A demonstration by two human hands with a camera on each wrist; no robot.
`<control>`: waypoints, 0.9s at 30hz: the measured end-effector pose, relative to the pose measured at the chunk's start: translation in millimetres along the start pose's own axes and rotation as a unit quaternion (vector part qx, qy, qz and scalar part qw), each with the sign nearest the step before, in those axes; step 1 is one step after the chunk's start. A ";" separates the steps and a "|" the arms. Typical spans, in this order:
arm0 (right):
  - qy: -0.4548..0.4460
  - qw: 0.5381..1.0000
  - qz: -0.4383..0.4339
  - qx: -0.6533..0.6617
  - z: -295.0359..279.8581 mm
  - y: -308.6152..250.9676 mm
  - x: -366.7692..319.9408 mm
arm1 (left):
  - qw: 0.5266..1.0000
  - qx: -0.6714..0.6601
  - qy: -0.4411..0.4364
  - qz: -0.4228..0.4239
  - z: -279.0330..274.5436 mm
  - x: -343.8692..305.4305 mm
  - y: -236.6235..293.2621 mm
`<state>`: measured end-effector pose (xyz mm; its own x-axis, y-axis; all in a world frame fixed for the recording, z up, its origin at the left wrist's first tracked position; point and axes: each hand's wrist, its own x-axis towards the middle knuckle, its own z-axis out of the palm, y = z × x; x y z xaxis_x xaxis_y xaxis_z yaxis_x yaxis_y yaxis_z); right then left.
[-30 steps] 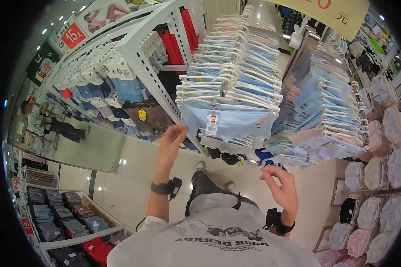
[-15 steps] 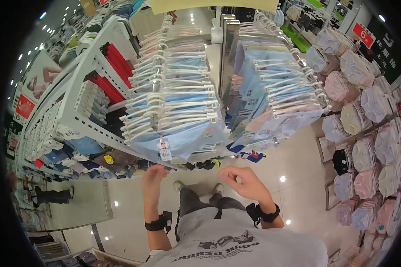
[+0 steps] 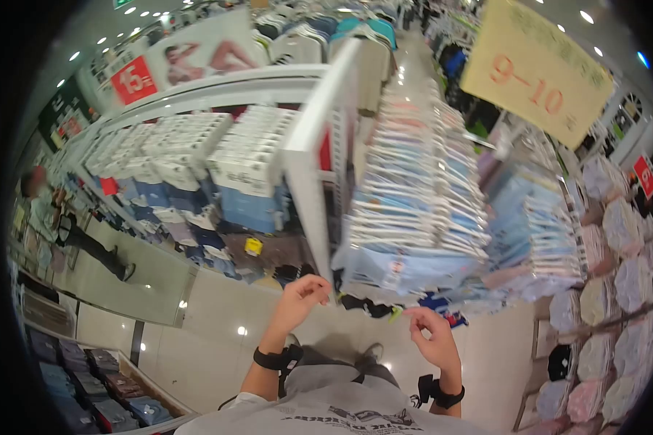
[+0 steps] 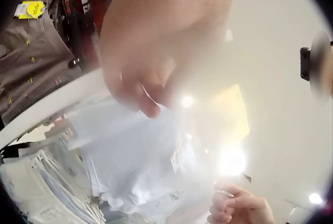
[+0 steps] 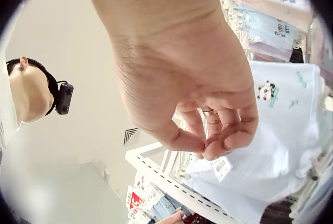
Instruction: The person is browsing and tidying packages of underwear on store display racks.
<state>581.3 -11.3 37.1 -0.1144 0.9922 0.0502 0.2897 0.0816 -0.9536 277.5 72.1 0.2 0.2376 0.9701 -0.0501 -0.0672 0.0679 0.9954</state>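
Observation:
Light blue children's underpants (image 3: pixel 406 270) hang at the front of a long row on white hangers (image 3: pixel 421 235). My left hand (image 3: pixel 301 303) is raised just below their left end, fingers loosely curled and holding nothing. Lower and to the right, my right hand (image 3: pixel 434 339) hovers with bent fingers and nothing in it. In the right wrist view, its fingertips overlap pale blue underpants (image 5: pixel 276 125) with a panda print and a white tag (image 5: pixel 222 168). The left wrist view shows pale cloth (image 4: pixel 130 151) behind the left fingers, blurred by glare.
A white perforated rack frame (image 3: pixel 318 127) stands left of the hangers, with boxed underwear (image 3: pixel 250 167) beyond it. A yellow price sign (image 3: pixel 537 80) hangs above right. Packs of clothing (image 3: pixel 622 228) line the right wall. Folded clothes (image 3: pixel 109 391) fill a bin lower left; a person (image 3: pixel 87 225) stands far left.
The head view swung right, then back left and upward. Both hands have come closer together in front of the body. They stay without anything in them.

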 end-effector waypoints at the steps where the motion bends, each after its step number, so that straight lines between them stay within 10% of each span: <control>1: -0.009 1.000 0.002 0.008 15.4 -2.6 7.8 | 1.000 0.010 0.001 0.002 -19.1 -2.0 2.2; 14: -0.154 0.979 -0.027 0.134 289.0 -82.3 138.0 | 0.994 0.015 0.109 0.014 -279.6 -87.4 11.3; 27: -0.173 0.980 -0.033 0.096 377.3 -105.8 231.1 | 0.987 0.044 0.152 0.037 -380.5 -66.5 10.8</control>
<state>165.7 173.7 37.7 -0.4517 0.8913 0.0406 0.0913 0.0915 -0.9916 -107.7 97.1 -16.6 -0.0679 0.9976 0.0150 0.0131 -0.0141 0.9998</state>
